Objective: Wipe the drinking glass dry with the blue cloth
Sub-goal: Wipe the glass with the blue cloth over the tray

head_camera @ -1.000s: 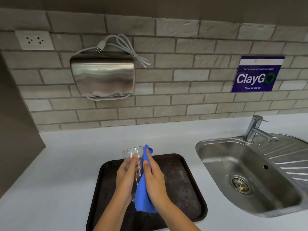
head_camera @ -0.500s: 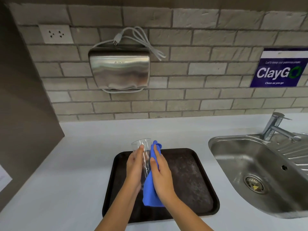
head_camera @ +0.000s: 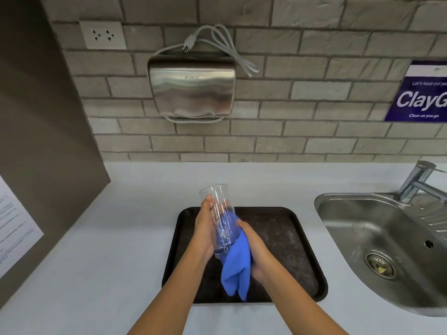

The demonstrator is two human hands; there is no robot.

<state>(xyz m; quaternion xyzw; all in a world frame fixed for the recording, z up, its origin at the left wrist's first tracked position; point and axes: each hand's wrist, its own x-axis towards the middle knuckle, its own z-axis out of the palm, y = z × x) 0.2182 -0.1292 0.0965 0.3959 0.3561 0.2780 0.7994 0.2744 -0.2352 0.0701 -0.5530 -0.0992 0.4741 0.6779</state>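
A clear drinking glass (head_camera: pixel 219 204) is held tilted above a black tray (head_camera: pixel 287 240), its open rim pointing away from me. My left hand (head_camera: pixel 204 229) grips it along its left side. My right hand (head_camera: pixel 254 247) presses the blue cloth (head_camera: pixel 238 264) against the glass's lower right side and base. Part of the cloth shows blue through the glass wall, and its loose end hangs down over the tray.
A steel sink (head_camera: pixel 384 245) with a tap (head_camera: pixel 417 182) lies to the right in the white counter (head_camera: pixel 116 243). On the brick wall hang a steel hand dryer (head_camera: pixel 192 89), a socket (head_camera: pixel 102 35) and a blue sign (head_camera: pixel 420 93). A dark panel stands at left.
The cloth and my right hand slid down from the glass's rim to its lower part and base. The glass tilted more, and my view shifted left and closer.
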